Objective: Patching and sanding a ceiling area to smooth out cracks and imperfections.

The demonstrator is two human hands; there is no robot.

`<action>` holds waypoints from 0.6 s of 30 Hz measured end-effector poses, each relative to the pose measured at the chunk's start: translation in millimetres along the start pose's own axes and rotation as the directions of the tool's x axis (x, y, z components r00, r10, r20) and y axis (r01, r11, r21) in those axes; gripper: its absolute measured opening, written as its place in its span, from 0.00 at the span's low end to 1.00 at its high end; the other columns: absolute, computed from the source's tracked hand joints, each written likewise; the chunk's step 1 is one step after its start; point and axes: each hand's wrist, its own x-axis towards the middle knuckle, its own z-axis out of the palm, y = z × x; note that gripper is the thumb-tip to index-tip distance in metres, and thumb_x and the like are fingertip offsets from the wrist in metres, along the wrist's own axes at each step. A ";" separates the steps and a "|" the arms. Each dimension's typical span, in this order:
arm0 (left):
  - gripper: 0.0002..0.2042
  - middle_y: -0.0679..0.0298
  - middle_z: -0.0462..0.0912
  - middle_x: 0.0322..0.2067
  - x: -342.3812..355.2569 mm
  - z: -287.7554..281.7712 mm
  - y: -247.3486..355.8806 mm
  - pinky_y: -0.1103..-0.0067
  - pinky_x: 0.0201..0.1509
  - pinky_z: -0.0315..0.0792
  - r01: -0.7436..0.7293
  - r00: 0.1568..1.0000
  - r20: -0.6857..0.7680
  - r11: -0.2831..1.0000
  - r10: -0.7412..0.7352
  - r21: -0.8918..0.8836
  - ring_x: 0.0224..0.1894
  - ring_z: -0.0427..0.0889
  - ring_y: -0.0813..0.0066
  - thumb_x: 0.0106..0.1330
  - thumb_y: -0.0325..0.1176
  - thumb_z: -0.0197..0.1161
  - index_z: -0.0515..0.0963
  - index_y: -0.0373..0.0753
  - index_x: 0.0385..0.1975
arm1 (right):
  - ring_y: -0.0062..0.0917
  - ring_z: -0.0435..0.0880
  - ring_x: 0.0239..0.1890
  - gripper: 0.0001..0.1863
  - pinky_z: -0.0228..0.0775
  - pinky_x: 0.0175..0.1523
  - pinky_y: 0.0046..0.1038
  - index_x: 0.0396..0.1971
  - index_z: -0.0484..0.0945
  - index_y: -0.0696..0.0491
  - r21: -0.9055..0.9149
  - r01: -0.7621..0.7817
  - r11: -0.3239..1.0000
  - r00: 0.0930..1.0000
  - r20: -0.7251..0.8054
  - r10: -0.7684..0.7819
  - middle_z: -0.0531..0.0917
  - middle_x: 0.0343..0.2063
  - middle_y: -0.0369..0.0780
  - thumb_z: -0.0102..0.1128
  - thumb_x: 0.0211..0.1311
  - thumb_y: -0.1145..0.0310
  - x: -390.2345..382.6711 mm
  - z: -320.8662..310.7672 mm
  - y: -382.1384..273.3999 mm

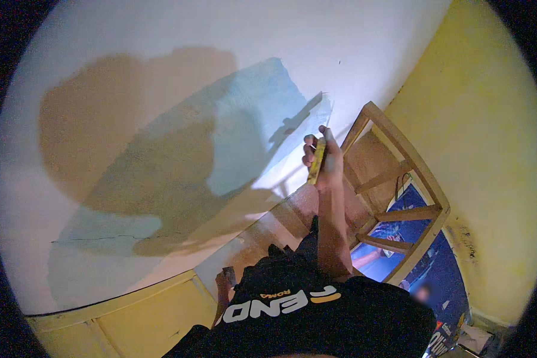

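My right hand (pixel 328 158) is raised in front of the wall, with its fingers closed round a slim yellow tool (pixel 317 162). The handle looks worn and dark in places. Beyond the fingers, its upper end is hard to tell from the bright wall. A large grey-blue patch (pixel 238 149) covers part of the pale wall (pixel 292 36), left of the hand. Shadows of my head and arm fall across that patch. Low beside my black shirt, my left hand (pixel 224 283) is dim and partly hidden, so its fingers cannot be made out.
A wooden frame with crossbars (pixel 411 143) stands close to my right arm, near the yellow wall (pixel 489 119). Behind its bars lies a blue printed banner (pixel 447 262). Yellow panelling (pixel 143 307) runs along the lower left. A thin crack (pixel 101 238) crosses the pale wall.
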 end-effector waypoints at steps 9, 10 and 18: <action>0.16 0.48 0.85 0.28 -2.6 -4.9 -0.1 0.56 0.40 0.79 0.062 0.997 0.037 0.990 -0.067 0.125 0.32 0.85 0.44 0.61 0.46 0.62 0.82 0.38 0.29 | 0.20 0.59 0.08 0.16 0.55 0.12 0.24 0.39 0.70 0.47 0.072 -0.236 0.969 0.949 0.233 0.214 0.66 0.14 0.34 0.44 0.77 0.50 1.2 22.1 40.6; 0.11 0.51 0.84 0.26 -5.2 -8.7 5.9 0.56 0.35 0.78 0.065 0.997 0.039 0.983 -0.073 0.173 0.31 0.85 0.49 0.62 0.43 0.59 0.80 0.42 0.31 | 0.20 0.58 0.08 0.17 0.55 0.12 0.25 0.36 0.71 0.47 0.036 -0.206 0.978 0.949 0.252 0.191 0.66 0.13 0.34 0.43 0.77 0.50 5.7 17.6 38.6; 0.21 0.44 0.85 0.28 -23.6 -46.0 51.8 0.54 0.43 0.76 0.559 0.827 0.216 0.802 -0.519 -0.213 0.34 0.84 0.42 0.63 0.49 0.57 0.83 0.33 0.29 | 0.18 0.57 0.06 0.18 0.53 0.11 0.24 0.32 0.69 0.48 -0.181 -0.123 0.976 0.958 0.236 0.165 0.65 0.12 0.34 0.43 0.77 0.50 6.2 17.9 30.4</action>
